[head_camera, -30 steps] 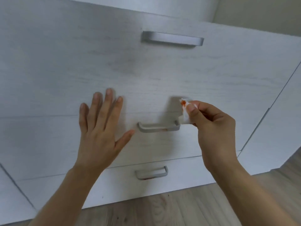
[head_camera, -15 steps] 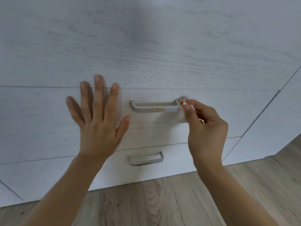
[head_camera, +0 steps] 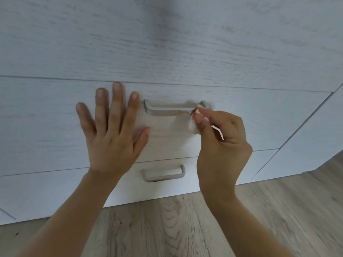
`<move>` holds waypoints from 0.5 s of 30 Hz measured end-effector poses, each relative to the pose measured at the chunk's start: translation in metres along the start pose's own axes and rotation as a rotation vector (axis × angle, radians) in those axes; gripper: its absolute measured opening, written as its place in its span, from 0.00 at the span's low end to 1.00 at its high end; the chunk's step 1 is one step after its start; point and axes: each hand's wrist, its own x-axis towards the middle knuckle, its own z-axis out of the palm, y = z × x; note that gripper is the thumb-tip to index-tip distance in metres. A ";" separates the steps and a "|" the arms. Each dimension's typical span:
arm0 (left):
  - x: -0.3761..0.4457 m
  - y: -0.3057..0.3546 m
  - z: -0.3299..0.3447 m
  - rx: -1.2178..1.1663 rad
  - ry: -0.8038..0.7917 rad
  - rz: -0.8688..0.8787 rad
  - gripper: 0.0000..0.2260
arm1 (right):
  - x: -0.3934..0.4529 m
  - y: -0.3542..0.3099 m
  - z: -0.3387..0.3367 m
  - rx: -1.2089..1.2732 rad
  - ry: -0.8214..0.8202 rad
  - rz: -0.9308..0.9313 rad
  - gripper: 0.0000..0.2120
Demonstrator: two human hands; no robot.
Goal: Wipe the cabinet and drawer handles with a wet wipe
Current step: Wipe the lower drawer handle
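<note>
wet wipe (head_camera: 193, 125) now on handle (head_camera: 167, 111) end, right hand (head_camera: 220, 145) closer

Soft, even daylight fills the frame, with no glare and a cool grey cast on the pale drawer fronts (head_camera: 55, 117). A broad faint shadow runs down from 12 o'clock. The left hand (head_camera: 111, 138) throws a weak shadow beside its fingers. Wide-angle distortion bows the drawer seams toward 3 and 9 o'clock. The floor (head_camera: 167, 225) at 6 o'clock is smeared with motion blur; the upper handle (head_camera: 167, 110) is slightly soft.
</note>
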 end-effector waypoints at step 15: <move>0.000 -0.002 0.000 -0.041 0.004 -0.006 0.28 | 0.005 -0.010 0.001 -0.068 -0.051 0.101 0.04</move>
